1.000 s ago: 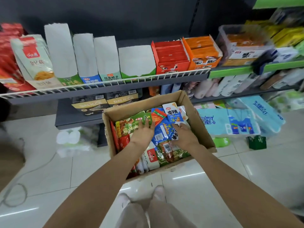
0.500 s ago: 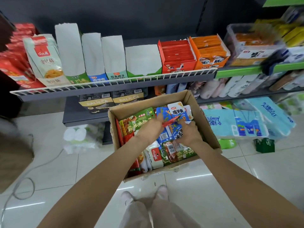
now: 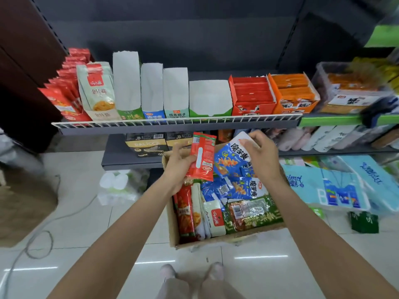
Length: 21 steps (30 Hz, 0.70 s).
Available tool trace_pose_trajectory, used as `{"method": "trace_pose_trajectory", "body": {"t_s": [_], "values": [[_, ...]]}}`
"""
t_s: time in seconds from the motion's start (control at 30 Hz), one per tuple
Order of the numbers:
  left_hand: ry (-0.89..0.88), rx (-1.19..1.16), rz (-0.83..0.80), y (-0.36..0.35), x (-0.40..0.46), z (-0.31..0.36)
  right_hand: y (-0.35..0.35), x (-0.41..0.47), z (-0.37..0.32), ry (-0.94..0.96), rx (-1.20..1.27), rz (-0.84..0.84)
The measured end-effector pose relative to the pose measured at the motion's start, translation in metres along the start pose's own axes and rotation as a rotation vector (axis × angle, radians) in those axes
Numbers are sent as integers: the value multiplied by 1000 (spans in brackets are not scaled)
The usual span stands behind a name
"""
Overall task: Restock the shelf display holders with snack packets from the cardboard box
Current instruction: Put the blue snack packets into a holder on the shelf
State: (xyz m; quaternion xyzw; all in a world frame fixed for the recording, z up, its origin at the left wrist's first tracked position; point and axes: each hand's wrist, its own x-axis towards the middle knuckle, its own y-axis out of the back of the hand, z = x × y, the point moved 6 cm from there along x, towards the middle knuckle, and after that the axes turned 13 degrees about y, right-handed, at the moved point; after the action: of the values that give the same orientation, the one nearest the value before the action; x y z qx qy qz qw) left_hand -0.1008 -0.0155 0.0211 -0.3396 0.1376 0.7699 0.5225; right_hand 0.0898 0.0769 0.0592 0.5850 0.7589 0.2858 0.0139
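Observation:
A cardboard box [image 3: 173, 231] stands on the floor below the shelf, full of red, blue, green and white snack packets. My left hand [image 3: 178, 164] grips a long red packet [image 3: 201, 157] raised upright above the box. My right hand [image 3: 260, 155] grips a blue and white packet [image 3: 234, 155] lifted above the box's far end. On the wire-fronted shelf [image 3: 172, 121] stand several white display holders [image 3: 152, 87] that look empty, between bagged snacks on the left and a red holder [image 3: 251, 93] and an orange holder [image 3: 292, 91] with packets on the right.
Tissue packs [image 3: 323, 186] lie on the floor right of the box. A plastic-wrapped bundle [image 3: 121, 186] and a cable [image 3: 38, 240] lie at left. A lower shelf [image 3: 133, 160] holds dark boxes. My feet [image 3: 190, 271] stand just before the box.
Both hands have risen out of the box. The left hand pulled up the red packet, and the right lifted the blue and white packet.

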Motion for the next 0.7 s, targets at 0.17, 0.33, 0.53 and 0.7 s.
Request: {"method": "trace_pose_trajectory", "body": {"t_s": [0.17, 0.33, 0.53, 0.7], "values": [[-55, -59, -123, 20, -20, 41, -29, 27, -40, 91, -2, -45], [-67, -264, -397, 67, -35, 81, -79, 51, -78, 81, 121, -62], [-265, 260, 91, 179, -20, 126, -163, 69, -127, -31, 280, -83], [-362, 556, 341, 268, -2, 157, -224, 83, -167, 2, 256, -45]]}}
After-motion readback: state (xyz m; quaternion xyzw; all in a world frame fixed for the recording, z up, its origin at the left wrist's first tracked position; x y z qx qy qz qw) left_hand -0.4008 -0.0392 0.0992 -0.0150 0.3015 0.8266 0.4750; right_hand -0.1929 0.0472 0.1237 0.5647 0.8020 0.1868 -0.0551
